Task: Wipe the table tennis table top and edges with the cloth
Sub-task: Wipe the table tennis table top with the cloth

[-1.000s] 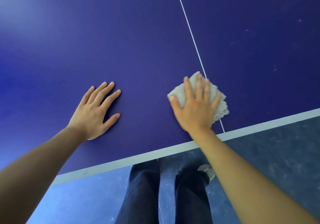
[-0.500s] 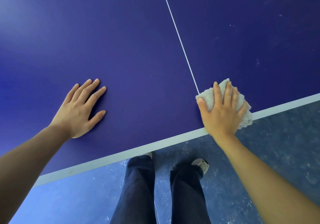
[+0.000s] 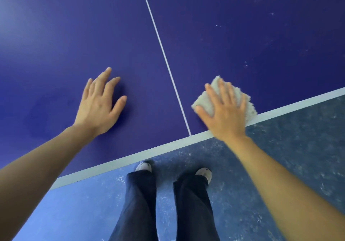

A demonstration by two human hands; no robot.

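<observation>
Table: dark blue top, fills the upper part of the head view; near edge runs diagonally from lower left to upper right.
Edge band: white stripe along the near edge of the table.
Centre line: thin white line; runs from the top of the view down to the edge band and meets it between the two hands.
Cloth: whitish, fluffy, bunched into a pad; lies on the table right of the centre line, its near corner touching the edge band.
Right hand: on top of the cloth, fingers straight and spread, palm down, pressing the cloth flat; nothing is gripped; the heel of the hand overlaps the edge band.
Left hand: left of the centre line, well apart from the cloth; fingers straight and spread, holding nothing; a shadow lies beneath it, and contact with the table cannot be told.
Marks: pale specks and smudges on the table right of the centre line, beyond the cloth.
Floor: mottled blue-grey, below the table edge.
Trousers: dark, two legs standing close to the edge band.
Shoes: light-coloured toes showing beneath the trousers.
</observation>
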